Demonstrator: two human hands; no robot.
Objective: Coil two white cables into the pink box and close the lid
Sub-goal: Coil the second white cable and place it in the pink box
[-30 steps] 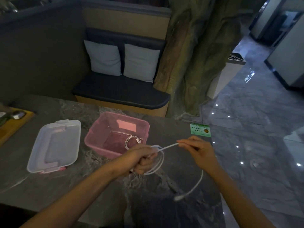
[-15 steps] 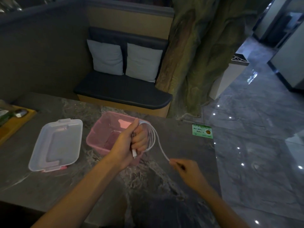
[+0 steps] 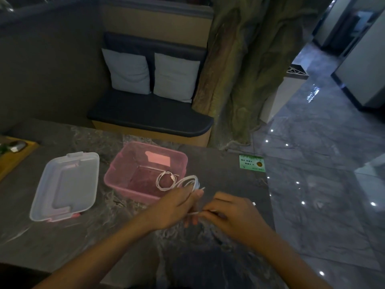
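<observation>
The open pink box [image 3: 116,178] stands on the dark marble table. One white cable [image 3: 164,181] lies coiled inside it at the near right. Its clear lid [image 3: 66,186] lies flat to the left of the box. My left hand [image 3: 177,207] holds the loops of the second white cable [image 3: 190,181] just in front of the box's near right corner. My right hand [image 3: 231,213] is close beside it and pinches the cable's free end, whose plug tip pokes out past the knuckles.
A wooden tray [image 3: 12,157] with a small object sits at the table's left edge. A green card [image 3: 252,163] lies near the far right corner. The table's right edge drops to a shiny tiled floor. A bench with two cushions stands behind.
The loose tail has been wound up into the coil. My left hand has dropped from over the box to in front of it, and my right hand has come in close to it.
</observation>
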